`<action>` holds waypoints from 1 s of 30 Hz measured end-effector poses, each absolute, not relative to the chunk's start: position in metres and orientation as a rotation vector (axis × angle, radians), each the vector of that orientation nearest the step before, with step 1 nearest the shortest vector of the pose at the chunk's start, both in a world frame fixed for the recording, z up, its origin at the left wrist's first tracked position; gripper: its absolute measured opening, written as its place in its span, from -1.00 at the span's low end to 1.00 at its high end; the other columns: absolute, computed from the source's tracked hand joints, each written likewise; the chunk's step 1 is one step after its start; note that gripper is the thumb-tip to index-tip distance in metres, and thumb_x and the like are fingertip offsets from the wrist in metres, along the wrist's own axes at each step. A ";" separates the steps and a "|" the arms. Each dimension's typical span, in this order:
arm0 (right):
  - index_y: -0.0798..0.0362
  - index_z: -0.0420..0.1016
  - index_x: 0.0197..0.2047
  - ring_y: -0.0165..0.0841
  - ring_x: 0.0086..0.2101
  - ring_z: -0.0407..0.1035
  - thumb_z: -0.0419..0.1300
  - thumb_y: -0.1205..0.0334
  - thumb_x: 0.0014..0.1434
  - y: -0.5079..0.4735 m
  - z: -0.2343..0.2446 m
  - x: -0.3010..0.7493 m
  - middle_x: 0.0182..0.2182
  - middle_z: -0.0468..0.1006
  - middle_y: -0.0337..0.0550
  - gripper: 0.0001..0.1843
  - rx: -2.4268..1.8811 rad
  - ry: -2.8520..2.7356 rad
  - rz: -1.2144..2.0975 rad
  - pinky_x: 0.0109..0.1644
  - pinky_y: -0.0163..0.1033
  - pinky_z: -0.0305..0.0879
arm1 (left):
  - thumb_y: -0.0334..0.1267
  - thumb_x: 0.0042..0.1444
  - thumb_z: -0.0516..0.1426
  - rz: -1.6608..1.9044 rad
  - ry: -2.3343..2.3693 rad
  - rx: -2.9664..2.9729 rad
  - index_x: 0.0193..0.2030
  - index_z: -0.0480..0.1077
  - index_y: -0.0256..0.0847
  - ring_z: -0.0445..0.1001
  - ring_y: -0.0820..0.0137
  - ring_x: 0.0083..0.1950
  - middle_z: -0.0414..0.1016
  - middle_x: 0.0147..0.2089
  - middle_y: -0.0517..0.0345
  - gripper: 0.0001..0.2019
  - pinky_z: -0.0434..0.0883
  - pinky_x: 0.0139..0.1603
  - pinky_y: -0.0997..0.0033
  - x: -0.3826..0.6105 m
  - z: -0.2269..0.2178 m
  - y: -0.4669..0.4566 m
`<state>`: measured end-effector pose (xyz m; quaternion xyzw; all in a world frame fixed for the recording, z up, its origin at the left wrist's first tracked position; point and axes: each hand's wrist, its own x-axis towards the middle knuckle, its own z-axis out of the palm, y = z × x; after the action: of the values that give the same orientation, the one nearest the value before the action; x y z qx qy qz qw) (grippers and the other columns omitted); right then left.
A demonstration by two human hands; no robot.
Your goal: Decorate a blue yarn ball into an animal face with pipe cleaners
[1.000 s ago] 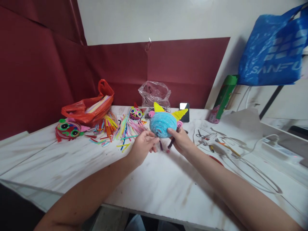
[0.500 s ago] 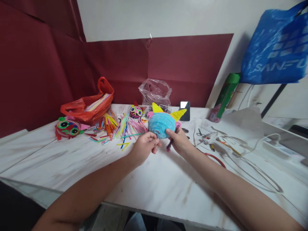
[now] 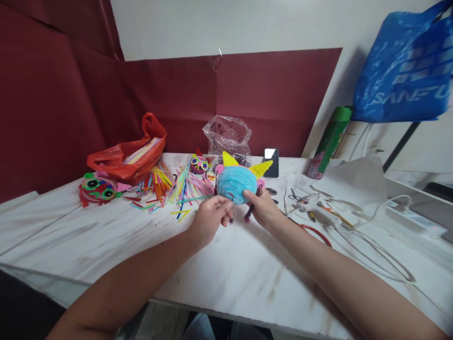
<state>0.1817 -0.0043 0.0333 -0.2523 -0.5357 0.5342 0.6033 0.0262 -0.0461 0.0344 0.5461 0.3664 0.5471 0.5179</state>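
A blue mask-like head (image 3: 236, 182) wound from pipe cleaner in rings, with two yellow horns and pink rounds at its sides, is held above the table. My right hand (image 3: 262, 204) grips its lower right edge, thumb on the front. At the lower left of the coil, my left hand (image 3: 210, 218) is closed in a pinch on a teal pipe cleaner (image 3: 194, 199) whose free end sticks out leftward. Dark braided strands (image 3: 249, 213) hang below the head beside my right fingers. The back of the head is hidden.
Loose pipe cleaners (image 3: 191, 186), two finished colourful heads (image 3: 101, 188) and a red bag (image 3: 123, 156) lie left. Behind are a clear bag (image 3: 228, 134) and a phone (image 3: 271, 163). To the right are a glue gun (image 3: 313, 204), cables, a power strip (image 3: 415, 219) and a green can (image 3: 329, 144).
The left fingers have shifted slightly at the coil's lower edge, and a dark strand end now shows below them. The right hand keeps its grip; the whole view has moved a little.
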 end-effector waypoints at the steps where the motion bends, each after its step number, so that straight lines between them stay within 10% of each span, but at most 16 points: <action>1: 0.02 0.47 -0.13 -0.07 -0.08 0.46 0.46 -0.06 -0.21 -0.004 0.032 0.182 -0.17 0.62 -0.03 -0.41 -0.586 -1.248 1.238 0.05 0.00 0.39 | -0.11 -0.08 0.24 1.318 0.883 1.302 -0.45 0.32 -0.26 0.20 0.62 -0.67 0.39 -0.58 0.26 -0.74 0.12 -0.60 0.53 0.027 0.034 -0.047; 30: 0.00 0.43 -0.07 -0.13 -0.08 0.48 0.46 -0.01 -0.20 0.009 0.030 0.197 -0.09 0.60 -0.07 -0.38 -0.562 -1.189 1.380 0.01 -0.04 0.41 | -0.16 -0.12 0.24 1.441 0.873 1.219 -0.46 0.34 -0.28 0.17 0.64 -0.62 0.39 -0.53 0.23 -0.77 0.08 -0.61 0.57 0.035 0.033 -0.054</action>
<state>0.1969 0.0093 0.0302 -0.2403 -0.5084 0.5902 0.5793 0.0351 -0.0536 0.0329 0.5056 0.3619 0.5975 0.5063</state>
